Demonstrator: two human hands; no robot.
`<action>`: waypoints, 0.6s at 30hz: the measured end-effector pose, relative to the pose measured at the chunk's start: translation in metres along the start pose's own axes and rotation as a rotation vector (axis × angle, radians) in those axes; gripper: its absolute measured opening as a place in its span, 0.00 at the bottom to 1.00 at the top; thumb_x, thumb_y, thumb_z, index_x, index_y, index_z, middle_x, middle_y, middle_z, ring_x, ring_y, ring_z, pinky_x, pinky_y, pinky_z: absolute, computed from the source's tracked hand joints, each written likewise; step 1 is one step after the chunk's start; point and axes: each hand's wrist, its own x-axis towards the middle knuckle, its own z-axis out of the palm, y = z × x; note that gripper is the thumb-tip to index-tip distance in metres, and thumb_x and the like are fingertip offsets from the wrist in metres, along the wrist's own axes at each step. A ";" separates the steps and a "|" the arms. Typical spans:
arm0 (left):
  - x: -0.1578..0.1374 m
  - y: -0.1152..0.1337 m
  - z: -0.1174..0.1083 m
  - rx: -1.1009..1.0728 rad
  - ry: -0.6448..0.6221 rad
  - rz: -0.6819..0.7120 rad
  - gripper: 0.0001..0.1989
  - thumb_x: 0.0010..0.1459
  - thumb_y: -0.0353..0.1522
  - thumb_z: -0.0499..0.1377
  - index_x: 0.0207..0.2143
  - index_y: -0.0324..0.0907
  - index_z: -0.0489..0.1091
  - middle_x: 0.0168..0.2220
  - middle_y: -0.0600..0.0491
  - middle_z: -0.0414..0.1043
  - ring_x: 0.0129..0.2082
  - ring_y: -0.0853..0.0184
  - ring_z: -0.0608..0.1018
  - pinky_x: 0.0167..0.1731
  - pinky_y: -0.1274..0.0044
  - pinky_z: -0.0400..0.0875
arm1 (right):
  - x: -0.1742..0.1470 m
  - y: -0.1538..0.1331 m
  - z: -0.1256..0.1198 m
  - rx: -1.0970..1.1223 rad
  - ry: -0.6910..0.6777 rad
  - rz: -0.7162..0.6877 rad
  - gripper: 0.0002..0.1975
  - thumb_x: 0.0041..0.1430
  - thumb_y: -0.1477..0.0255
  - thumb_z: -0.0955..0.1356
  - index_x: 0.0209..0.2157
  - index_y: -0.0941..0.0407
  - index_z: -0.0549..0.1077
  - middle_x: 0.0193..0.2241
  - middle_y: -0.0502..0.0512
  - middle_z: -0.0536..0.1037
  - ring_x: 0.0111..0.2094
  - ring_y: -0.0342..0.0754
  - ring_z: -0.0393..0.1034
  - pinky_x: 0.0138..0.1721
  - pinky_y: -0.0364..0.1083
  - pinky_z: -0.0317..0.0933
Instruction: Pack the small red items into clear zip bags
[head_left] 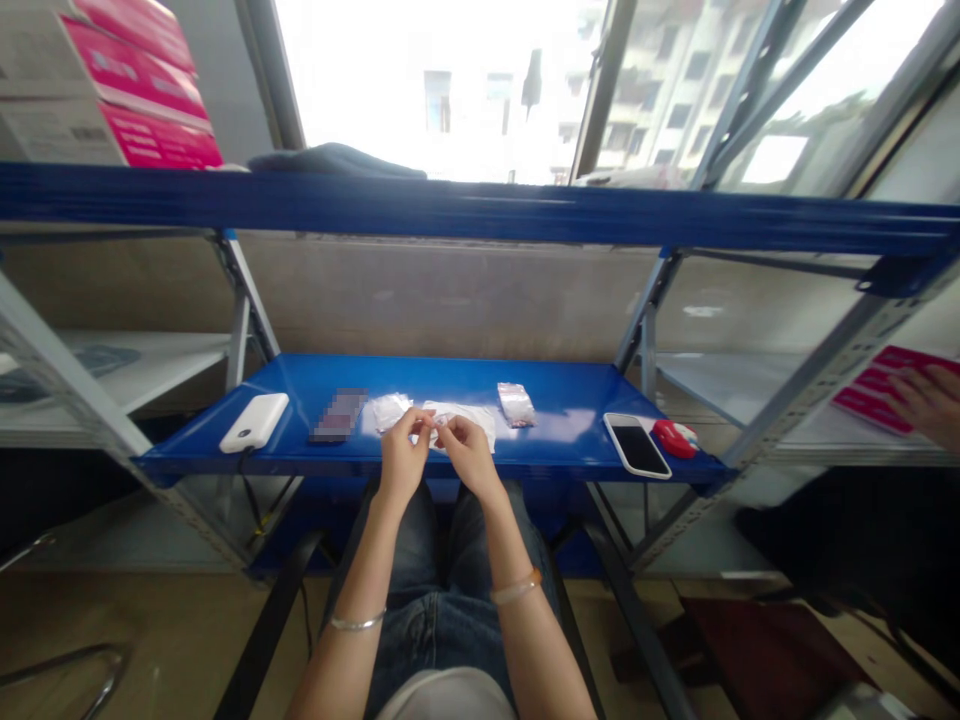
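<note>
Above the front part of the blue shelf (420, 370), my left hand (405, 443) and my right hand (469, 450) meet with pinched fingertips. Between them is something small and pale, too small to name. Under the fingers lies a white sheet or flat packet (484, 418), partly hidden by my hands. A crumpled clear plastic bag (390, 410) sits just left of my left hand. To the right of my right hand rests another small plastic bag (516, 404) with pinkish contents.
At the left is a white power bank-like device (255, 422) with a cable, beside a blurred flat item (337, 415). A phone (637, 445) and a red object (675, 438) lie at the right. Another person's hand (926, 395) touches a pink box (874, 390). Metal posts flank the shelf.
</note>
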 end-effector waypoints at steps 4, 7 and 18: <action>0.001 -0.002 0.004 0.054 -0.072 0.078 0.08 0.55 0.28 0.54 0.32 0.41 0.73 0.40 0.46 0.76 0.41 0.60 0.77 0.44 0.69 0.70 | 0.001 0.004 -0.006 -0.031 0.012 0.001 0.10 0.53 0.67 0.63 0.21 0.55 0.64 0.18 0.47 0.66 0.23 0.43 0.60 0.27 0.42 0.54; 0.001 -0.005 0.007 0.037 -0.137 0.075 0.11 0.55 0.27 0.53 0.35 0.41 0.75 0.41 0.45 0.77 0.43 0.59 0.77 0.46 0.67 0.69 | 0.001 0.005 -0.008 -0.048 0.014 -0.009 0.10 0.53 0.68 0.63 0.21 0.55 0.64 0.18 0.46 0.65 0.22 0.42 0.59 0.26 0.42 0.53; 0.000 -0.010 0.004 0.036 -0.165 0.018 0.20 0.48 0.24 0.59 0.45 0.46 0.73 0.47 0.46 0.73 0.49 0.55 0.73 0.54 0.62 0.62 | 0.004 0.005 -0.006 0.306 0.056 0.466 0.22 0.49 0.52 0.68 0.37 0.54 0.64 0.20 0.48 0.72 0.22 0.48 0.71 0.22 0.45 0.64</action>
